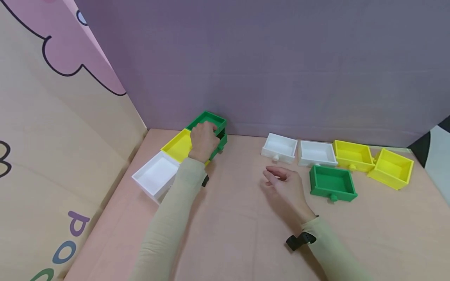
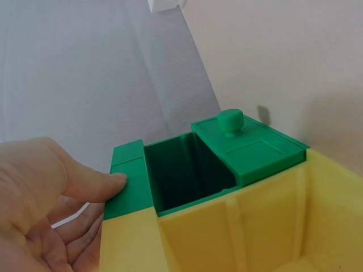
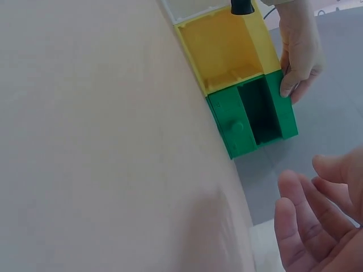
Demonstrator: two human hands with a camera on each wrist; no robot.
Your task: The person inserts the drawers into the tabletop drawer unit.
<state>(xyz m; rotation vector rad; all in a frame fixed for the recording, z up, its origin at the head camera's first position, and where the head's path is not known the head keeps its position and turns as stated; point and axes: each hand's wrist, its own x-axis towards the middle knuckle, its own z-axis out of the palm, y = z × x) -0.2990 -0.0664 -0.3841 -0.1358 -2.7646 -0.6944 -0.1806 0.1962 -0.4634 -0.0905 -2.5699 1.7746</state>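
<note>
At the left stands a row of joined drawer cabinets: a white one, a yellow one and a green one at the far end. My left hand grips the top edge of the green cabinet. In the left wrist view its thumb lies on the front and the fingers bend behind. A green drawer with a round knob fills the lower slot; the slot above it gapes. The right hand hovers over the table, fingers loosely bent, holding nothing. Its nearest neighbour is a loose green drawer.
Behind the right hand, two white drawers and two yellow drawers lie along the back edge of the pink-covered table. A grey-purple wall rises behind. A printed cloth borders the left.
</note>
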